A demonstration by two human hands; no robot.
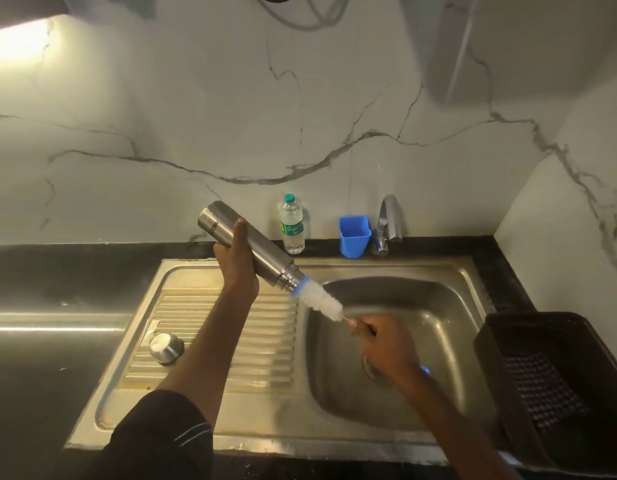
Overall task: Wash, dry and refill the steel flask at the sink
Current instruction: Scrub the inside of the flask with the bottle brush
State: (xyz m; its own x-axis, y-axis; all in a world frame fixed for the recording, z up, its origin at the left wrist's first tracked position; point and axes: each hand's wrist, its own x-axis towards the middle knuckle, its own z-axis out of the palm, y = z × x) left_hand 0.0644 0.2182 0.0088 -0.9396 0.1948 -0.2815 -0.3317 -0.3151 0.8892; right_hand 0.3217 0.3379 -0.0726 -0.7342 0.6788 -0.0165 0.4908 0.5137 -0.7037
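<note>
I'm mid-wash, I judge: my left hand fingers wrap the flask, tilted mouth-down over the sink, while my right hand fingers grip the brush at its mouth. Drying and refilling remain. One flask, one brush, one cap, one water bottle, one blue cup.

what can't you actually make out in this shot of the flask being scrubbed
1. Head view: the inside of the steel flask; its wall hides how far the bottle brush reaches in.
2. The brush handle: covered by the right hand.
3. The sink drain: partly behind that hand.
4. The flask's lettering, past the left hand: too small to read.
5. The dark basket: cut off by the right edge.
</note>
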